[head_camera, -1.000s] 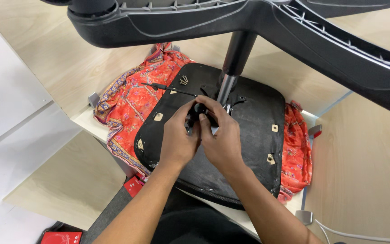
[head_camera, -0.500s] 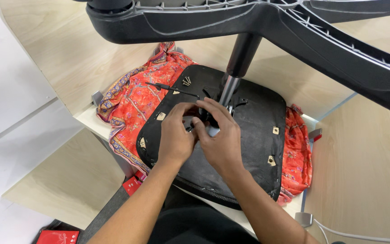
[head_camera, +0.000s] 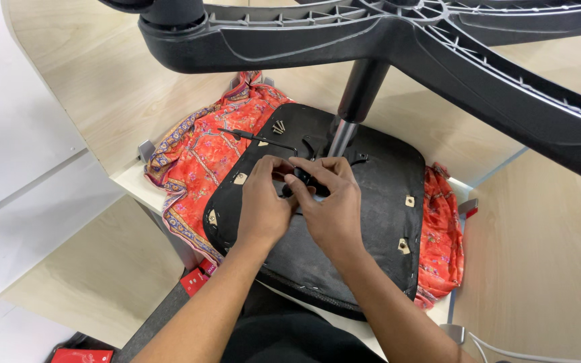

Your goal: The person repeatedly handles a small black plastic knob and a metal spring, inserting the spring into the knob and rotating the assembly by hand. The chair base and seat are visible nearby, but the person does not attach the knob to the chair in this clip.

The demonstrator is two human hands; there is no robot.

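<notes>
An office chair lies upside down, its black seat underside (head_camera: 378,202) facing up on a red patterned cloth (head_camera: 200,158). The metal column (head_camera: 344,128) rises from the seat to the black star base (head_camera: 398,37) overhead. My left hand (head_camera: 260,208) and my right hand (head_camera: 331,205) meet at the foot of the column. Their fingertips pinch a small black part (head_camera: 302,180) of the seat mechanism, which is mostly hidden by the fingers. A few loose screws (head_camera: 278,126) and a thin black tool (head_camera: 257,138) lie on the seat just beyond my left hand.
The cloth and seat rest on a pale wooden desk (head_camera: 102,87) with partition walls around it. A lower wooden shelf (head_camera: 95,269) lies to the left. Red boxes (head_camera: 196,281) sit on the floor below. A white cable (head_camera: 506,353) runs at the bottom right.
Both hands stay at the foot of the column and only the fingers shift a little on the black part. The view has tilted slightly.
</notes>
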